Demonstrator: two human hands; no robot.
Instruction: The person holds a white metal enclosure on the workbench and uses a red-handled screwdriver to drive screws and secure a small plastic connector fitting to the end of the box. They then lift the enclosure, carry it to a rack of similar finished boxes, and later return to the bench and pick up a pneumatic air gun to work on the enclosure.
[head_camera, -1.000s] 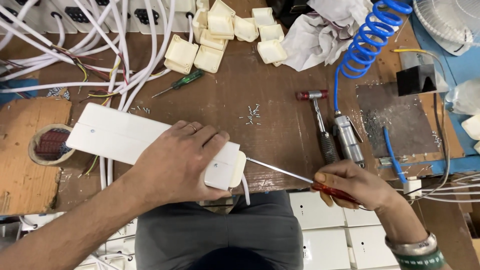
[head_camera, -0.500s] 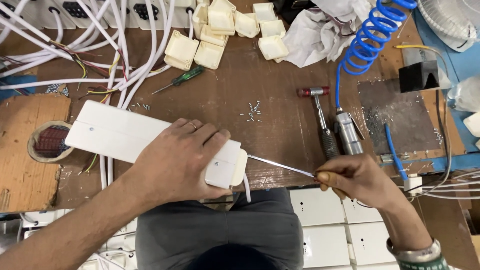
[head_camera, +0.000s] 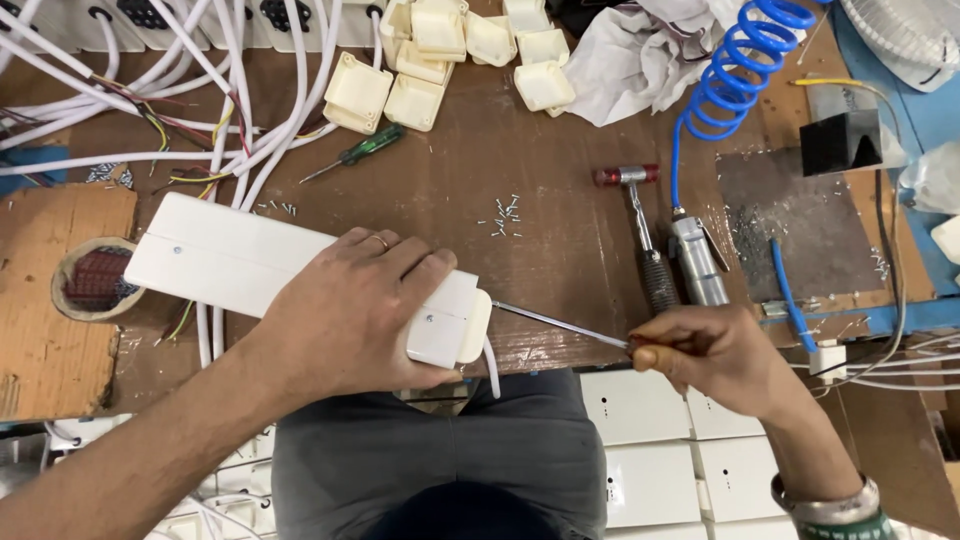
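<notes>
Right at the table's near edge, above my lap, my left hand (head_camera: 350, 310) lies flat with fingers spread over the near end of the long white power strip (head_camera: 230, 255), pinning it to the brown table (head_camera: 540, 160); its cream end cap (head_camera: 470, 325) pokes out past my fingertips, and a white cord (head_camera: 490, 365) drops from beside it. My right hand (head_camera: 715, 355) is closed around the red handle of a screwdriver (head_camera: 560, 322), whose thin shaft points left with its tip touching, or just beside, that end cap; I cannot tell which. To do this well I judge I should keep my left palm pressing hard so the strip cannot slide, hold the shaft in line with the cap, and push gently so the tip does not skid toward my fingers. Beyond my right hand lie a small hammer (head_camera: 640, 225) and an air tool (head_camera: 697, 262) on a blue coiled hose (head_camera: 730, 80). Mid-table sits a scatter of small screws (head_camera: 503, 215), then a green screwdriver (head_camera: 355, 153). Farthest off are cream plastic caps (head_camera: 420, 60), white cables (head_camera: 230, 90) and a crumpled cloth (head_camera: 640, 50).
</notes>
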